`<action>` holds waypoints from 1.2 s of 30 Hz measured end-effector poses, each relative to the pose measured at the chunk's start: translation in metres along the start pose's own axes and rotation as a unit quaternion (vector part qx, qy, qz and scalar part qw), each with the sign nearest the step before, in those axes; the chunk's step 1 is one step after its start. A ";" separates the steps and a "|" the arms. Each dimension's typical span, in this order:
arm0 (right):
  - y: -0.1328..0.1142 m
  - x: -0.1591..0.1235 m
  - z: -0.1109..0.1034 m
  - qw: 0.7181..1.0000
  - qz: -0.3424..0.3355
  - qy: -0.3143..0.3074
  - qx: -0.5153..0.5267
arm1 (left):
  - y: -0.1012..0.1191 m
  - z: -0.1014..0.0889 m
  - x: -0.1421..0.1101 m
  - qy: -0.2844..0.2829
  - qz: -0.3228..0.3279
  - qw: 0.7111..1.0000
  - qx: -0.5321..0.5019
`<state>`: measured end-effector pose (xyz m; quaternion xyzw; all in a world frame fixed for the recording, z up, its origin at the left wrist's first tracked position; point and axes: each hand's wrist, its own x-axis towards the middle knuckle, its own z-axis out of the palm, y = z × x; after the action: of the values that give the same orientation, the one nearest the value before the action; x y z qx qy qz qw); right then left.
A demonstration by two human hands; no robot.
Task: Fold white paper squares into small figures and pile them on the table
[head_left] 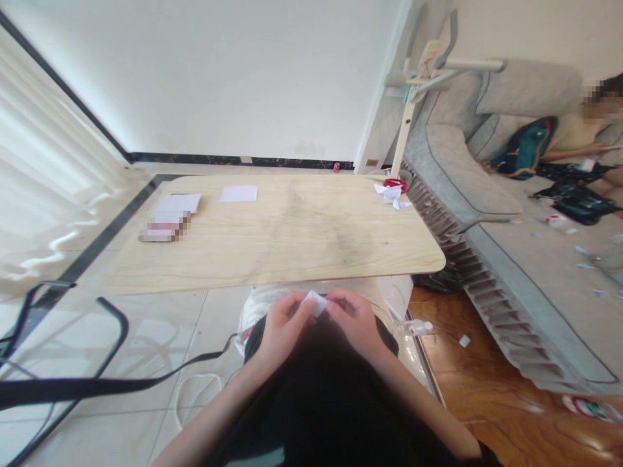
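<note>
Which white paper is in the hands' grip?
The small folded piece, held between left hand and right hand. The flat sheet and folded shapes lie on the table.

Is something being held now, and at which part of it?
Yes: a small folded white paper, held at its two side edges, between the left hand and right hand.

A red can (336,167) sits at one o'clock, a grey sofa (530,91) at two, a clear bottle (417,327) at four.
</note>
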<state>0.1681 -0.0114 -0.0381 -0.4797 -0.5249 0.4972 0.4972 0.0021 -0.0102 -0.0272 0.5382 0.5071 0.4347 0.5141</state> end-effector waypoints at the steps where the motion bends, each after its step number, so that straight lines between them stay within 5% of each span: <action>1: 0.000 0.000 0.000 1.000 -0.003 0.004 -0.005 | 0.000 0.000 0.000 -0.003 0.001 1.000 -0.001; 16: -0.001 0.001 -0.001 0.998 -0.033 0.024 -0.040 | 0.005 0.003 0.002 0.003 0.024 1.000 0.017; 26: -0.002 0.002 0.000 0.998 -0.004 -0.026 -0.052 | 0.012 0.002 0.004 -0.013 0.048 0.997 0.056; 36: 0.003 0.004 -0.002 0.999 0.006 0.026 -0.025 | 0.006 0.004 0.005 -0.023 -0.012 0.999 0.029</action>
<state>0.1699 -0.0072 -0.0412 -0.5076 -0.5211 0.4745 0.4956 0.0075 -0.0055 -0.0218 0.5565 0.5138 0.4010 0.5153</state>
